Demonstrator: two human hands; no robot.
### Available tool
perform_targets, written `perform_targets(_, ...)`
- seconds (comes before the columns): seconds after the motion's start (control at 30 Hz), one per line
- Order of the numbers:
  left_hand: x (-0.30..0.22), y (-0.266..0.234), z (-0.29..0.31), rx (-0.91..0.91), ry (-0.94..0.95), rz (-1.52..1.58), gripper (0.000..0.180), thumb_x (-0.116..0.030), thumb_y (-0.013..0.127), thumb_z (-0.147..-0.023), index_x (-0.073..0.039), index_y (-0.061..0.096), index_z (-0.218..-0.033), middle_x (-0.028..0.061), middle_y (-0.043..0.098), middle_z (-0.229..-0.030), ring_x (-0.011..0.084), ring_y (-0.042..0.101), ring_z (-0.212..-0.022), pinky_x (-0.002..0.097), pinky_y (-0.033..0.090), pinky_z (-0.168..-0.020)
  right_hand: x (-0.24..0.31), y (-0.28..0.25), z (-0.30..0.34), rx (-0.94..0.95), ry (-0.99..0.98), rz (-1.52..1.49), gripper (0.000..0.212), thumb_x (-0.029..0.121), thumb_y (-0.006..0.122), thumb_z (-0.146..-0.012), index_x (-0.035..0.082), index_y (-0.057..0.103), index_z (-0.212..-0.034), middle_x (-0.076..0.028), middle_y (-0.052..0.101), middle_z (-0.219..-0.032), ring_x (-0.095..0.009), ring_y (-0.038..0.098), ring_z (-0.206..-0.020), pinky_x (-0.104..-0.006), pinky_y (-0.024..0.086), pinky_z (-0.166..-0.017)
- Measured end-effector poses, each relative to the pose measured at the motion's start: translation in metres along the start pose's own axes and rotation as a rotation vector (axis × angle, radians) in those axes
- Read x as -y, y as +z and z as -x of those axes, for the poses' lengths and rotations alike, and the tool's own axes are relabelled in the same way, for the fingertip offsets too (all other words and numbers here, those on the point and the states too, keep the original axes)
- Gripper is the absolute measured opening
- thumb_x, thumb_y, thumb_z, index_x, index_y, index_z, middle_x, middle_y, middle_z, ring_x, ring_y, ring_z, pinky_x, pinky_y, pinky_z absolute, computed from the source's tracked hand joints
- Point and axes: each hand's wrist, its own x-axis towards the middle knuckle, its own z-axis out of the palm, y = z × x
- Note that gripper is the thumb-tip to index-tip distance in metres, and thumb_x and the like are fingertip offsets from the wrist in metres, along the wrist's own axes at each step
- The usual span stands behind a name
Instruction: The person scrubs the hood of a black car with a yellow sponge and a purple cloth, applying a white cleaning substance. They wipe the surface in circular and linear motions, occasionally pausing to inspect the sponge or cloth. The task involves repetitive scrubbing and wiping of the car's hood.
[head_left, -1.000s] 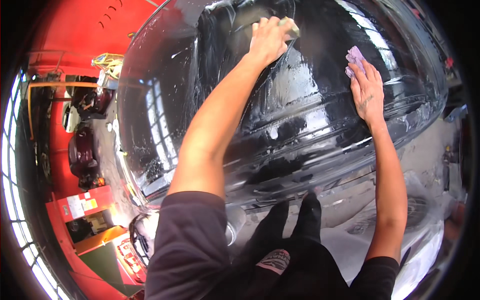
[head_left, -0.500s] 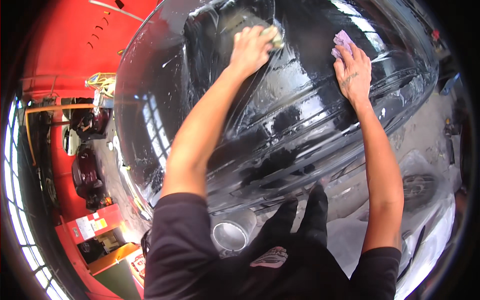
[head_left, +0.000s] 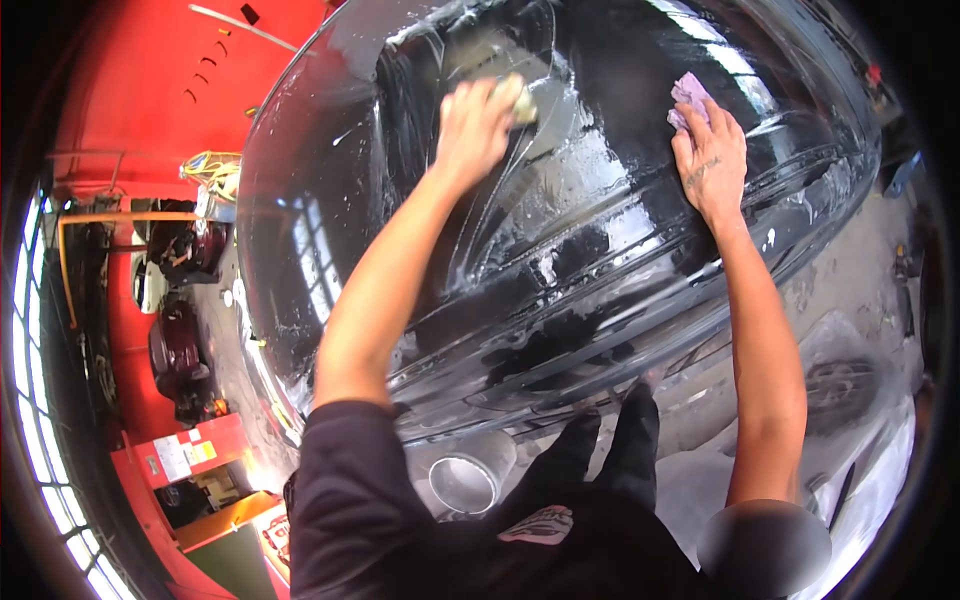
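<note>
Under both arms lies a glossy black car panel (head_left: 620, 100), wet and streaked with whitish residue. My left hand (head_left: 470, 133) presses a small pale-yellow sponge (head_left: 521, 102) to the panel, left of its middle. This hand is slightly blurred, and its fingers bend over the sponge. Farther right, my right hand (head_left: 716, 168) rests on the panel with its fingers around a crumpled purple cloth (head_left: 689, 97). Part of the cloth is hidden under the fingers.
A bucket (head_left: 466, 486) stands on the floor by my legs. Clear plastic sheeting (head_left: 850, 420) covers something with a wheel at lower right. Beyond the car's left side are a red wall (head_left: 130, 90), a bundled yellow cable (head_left: 212, 168) and a dark-red car part (head_left: 176, 345).
My left hand has slid the sponge left and nearer to me across the panel. The right hand stays at almost the same spot with the cloth. The view has shifted slightly.
</note>
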Motion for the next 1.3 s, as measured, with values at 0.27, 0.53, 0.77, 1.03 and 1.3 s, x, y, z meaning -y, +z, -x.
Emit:
perform_targets(0.27,-0.030,-0.065,0.142,0.070,0.031,0.097,0.062,-0.008,0.079,-0.083,-0.015,0.067,-0.143,0.0197,0.063,-0.137,0.0410,0.062,-0.119,0.0497,0.047,-0.101,-0.021,-0.004,0.008,0.007,0.025,0.047,0.041,0.028,0.063,-0.096,0.014,0.073,-0.133,-0.015,0.063,-0.142,-0.039,0.057,-0.130,-0.0513,0.042,-0.114)
perform_targets(0.53,-0.055,-0.032,0.054,-0.007,0.119,0.040,0.055,-0.008,0.075,-0.081,-0.016,0.070,-0.135,0.0139,0.066,-0.122,0.0362,0.061,-0.113,0.0501,0.043,-0.095,0.000,0.009,0.001,-0.022,-0.013,0.009,0.041,0.030,0.063,-0.097,0.016,0.073,-0.134,-0.015,0.064,-0.143,-0.040,0.057,-0.132,-0.0511,0.041,-0.116)
perform_targets(0.77,-0.047,-0.071,0.143,0.061,0.138,0.145,0.054,-0.011,0.076,-0.086,-0.017,0.070,-0.138,0.0170,0.066,-0.132,0.0376,0.061,-0.118,0.0472,0.045,-0.099,-0.028,0.005,0.010,0.010,0.004,0.070,0.041,0.031,0.061,-0.099,0.019,0.072,-0.136,-0.017,0.064,-0.145,-0.039,0.058,-0.133,-0.0514,0.042,-0.116)
perform_targets(1.03,-0.084,-0.038,0.085,-0.013,0.167,0.109,0.064,-0.004,0.073,-0.081,-0.019,0.067,-0.143,0.0176,0.063,-0.133,0.0372,0.060,-0.119,0.0507,0.044,-0.100,-0.006,0.015,0.006,0.005,-0.024,0.016,0.040,0.032,0.062,-0.099,0.019,0.073,-0.135,-0.016,0.064,-0.145,-0.041,0.058,-0.133,-0.0512,0.043,-0.117)
perform_targets(1.3,-0.048,-0.103,0.197,0.156,0.080,0.124,0.071,-0.002,0.077,-0.073,-0.017,0.069,-0.142,0.0190,0.064,-0.138,0.0404,0.063,-0.121,0.0512,0.047,-0.103,-0.032,0.009,0.007,-0.003,0.000,0.082,0.042,0.032,0.060,-0.099,0.022,0.070,-0.138,-0.015,0.063,-0.147,-0.039,0.058,-0.133,-0.0512,0.043,-0.116)
